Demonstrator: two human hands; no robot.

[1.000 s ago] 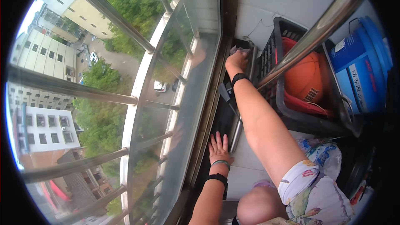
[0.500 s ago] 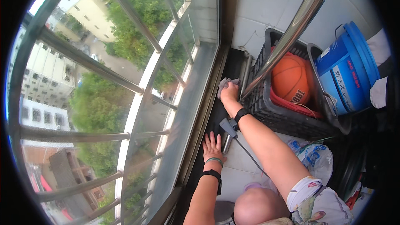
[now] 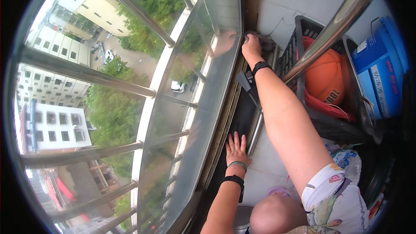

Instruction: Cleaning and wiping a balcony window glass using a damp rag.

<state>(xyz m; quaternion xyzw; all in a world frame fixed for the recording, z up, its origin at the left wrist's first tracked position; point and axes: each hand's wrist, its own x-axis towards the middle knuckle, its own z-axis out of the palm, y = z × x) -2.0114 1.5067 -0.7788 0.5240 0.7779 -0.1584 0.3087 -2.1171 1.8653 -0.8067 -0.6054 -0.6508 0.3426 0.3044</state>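
My right hand (image 3: 251, 48) is closed on a crumpled grey cloth (image 3: 266, 42), at the far end of a dark ledge (image 3: 243, 121) by the window frame. Part of the cloth is hidden behind the fingers. Lower down, my left hand (image 3: 236, 148) lies flat on the same ledge, fingers spread and holding nothing. A grey plastic piece with a cord (image 3: 244, 81) shows beside my right wrist. The window track (image 3: 222, 132) runs along the ledge's left side.
A metal pole (image 3: 336, 28) slants across a black crate (image 3: 303, 39) holding an orange basketball (image 3: 324, 76). Behind it stands a blue bucket (image 3: 376, 67). Plastic bags (image 3: 349, 160) lie below. Window glass and metal bars (image 3: 95, 76) fill the left side.
My right hand has moved the cloth farther along the ledge, up to the far corner. My left hand still rests flat on the ledge. The whole view has shifted a little.
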